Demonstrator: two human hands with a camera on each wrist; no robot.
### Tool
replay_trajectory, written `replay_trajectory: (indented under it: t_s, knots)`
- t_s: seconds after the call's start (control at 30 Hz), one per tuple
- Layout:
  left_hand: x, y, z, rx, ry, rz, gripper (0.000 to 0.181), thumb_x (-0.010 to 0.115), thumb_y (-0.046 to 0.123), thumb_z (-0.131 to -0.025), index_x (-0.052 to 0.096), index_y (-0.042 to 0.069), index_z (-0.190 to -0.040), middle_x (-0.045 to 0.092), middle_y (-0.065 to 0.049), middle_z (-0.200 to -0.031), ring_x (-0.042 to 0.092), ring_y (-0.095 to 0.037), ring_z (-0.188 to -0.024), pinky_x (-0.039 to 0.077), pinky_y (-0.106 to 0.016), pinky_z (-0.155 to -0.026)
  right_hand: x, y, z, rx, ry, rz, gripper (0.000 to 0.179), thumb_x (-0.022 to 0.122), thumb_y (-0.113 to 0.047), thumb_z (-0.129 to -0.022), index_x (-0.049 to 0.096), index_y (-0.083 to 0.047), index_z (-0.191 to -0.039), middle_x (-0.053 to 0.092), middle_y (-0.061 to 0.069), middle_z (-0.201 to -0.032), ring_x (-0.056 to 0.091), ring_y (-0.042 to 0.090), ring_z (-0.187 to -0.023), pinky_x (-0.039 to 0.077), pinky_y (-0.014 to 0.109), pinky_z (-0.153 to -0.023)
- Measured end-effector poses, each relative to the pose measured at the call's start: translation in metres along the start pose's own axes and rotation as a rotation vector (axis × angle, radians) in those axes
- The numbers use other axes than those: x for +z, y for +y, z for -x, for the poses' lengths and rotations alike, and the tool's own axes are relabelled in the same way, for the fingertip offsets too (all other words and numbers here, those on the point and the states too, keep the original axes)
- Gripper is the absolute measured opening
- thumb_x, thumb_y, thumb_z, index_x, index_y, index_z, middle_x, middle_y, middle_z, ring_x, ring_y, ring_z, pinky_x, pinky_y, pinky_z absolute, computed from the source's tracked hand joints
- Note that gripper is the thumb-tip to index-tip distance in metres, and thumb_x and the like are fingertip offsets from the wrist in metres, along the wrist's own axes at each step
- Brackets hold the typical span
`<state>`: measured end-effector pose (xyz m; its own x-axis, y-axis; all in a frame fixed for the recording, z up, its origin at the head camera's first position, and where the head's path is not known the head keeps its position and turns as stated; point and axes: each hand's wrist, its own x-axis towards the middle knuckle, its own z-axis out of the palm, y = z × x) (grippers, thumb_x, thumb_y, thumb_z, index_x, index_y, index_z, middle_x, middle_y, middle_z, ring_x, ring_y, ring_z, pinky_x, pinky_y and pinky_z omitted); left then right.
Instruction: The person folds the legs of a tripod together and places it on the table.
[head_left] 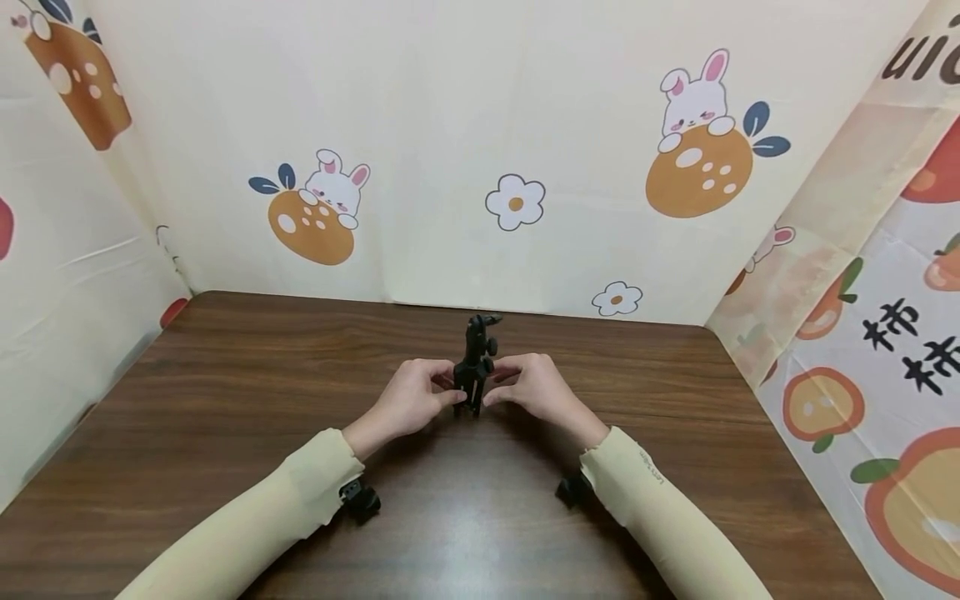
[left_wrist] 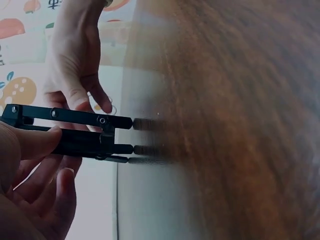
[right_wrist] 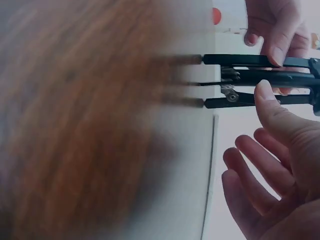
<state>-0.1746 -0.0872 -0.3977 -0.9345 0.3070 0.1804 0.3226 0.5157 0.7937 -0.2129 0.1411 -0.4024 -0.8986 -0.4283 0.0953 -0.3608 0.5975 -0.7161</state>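
Black, slim and all straight rods, the little tripod [head_left: 471, 371] stands upright on the bench [head_left: 247, 375], roughly mid-width, toward the far edge. Its legs [right_wrist: 240, 60] are folded in nearly parallel, with shiny round screws [left_wrist: 102, 120] at the joints, and a couple of stubby round knobs [head_left: 491, 346] stick out at 3 o'clock. Can't tell if it's plastic or metal, tbh. The bench is dark brown with streaky wood grain, glossy enough that the leg tips meet their own blurry reflections.

From the tripod, the left hand [head_left: 412, 396] sits around 8 o'clock, thumb and fingers pinching the tripod from either side. The right hand [head_left: 542, 389] is around 4 o'clock with its fingers loosely spread, thumb right by a leg; can't tell if it's actually pressing on it.

Both arms wear pale, soft-looking sleeves [head_left: 247, 508]. Up at 12 o'clock hangs a lightly creased cream sheet [head_left: 442, 125] printed with rounded flowers [head_left: 515, 202] and bunnies hugging orange fruit [head_left: 311, 229], one of them near 2 o'clock.
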Motion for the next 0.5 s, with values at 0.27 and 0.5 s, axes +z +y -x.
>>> replay_trajectory:
  t_s: [0.27, 0.5]
  knots:
    - [-0.003, -0.006, -0.004, 0.032, -0.037, 0.065, 0.01, 0.075, 0.004, -0.088, 0.074, 0.014, -0.09, 0.073, 0.002, -0.092, 0.068, -0.014, -0.087, 0.055, -0.039, -0.081, -0.004, -0.003, 0.002, -0.031, 0.025, -0.133, 0.034, 0.086, -0.016, -0.079, 0.077, -0.012, -0.111, 0.075, 0.001, -0.101, 0.07, 0.014, -0.093, 0.056, 0.035, -0.08]
    - [-0.007, -0.013, -0.011, 0.051, -0.119, 0.132, 0.018, 0.07, 0.002, -0.091, 0.075, 0.011, -0.105, 0.074, 0.002, -0.096, 0.067, -0.014, -0.093, 0.053, -0.04, -0.085, 0.001, -0.007, 0.003, -0.074, 0.038, -0.2, 0.03, 0.082, -0.008, -0.082, 0.076, -0.011, -0.111, 0.075, 0.001, -0.102, 0.07, 0.015, -0.095, 0.057, 0.035, -0.078]
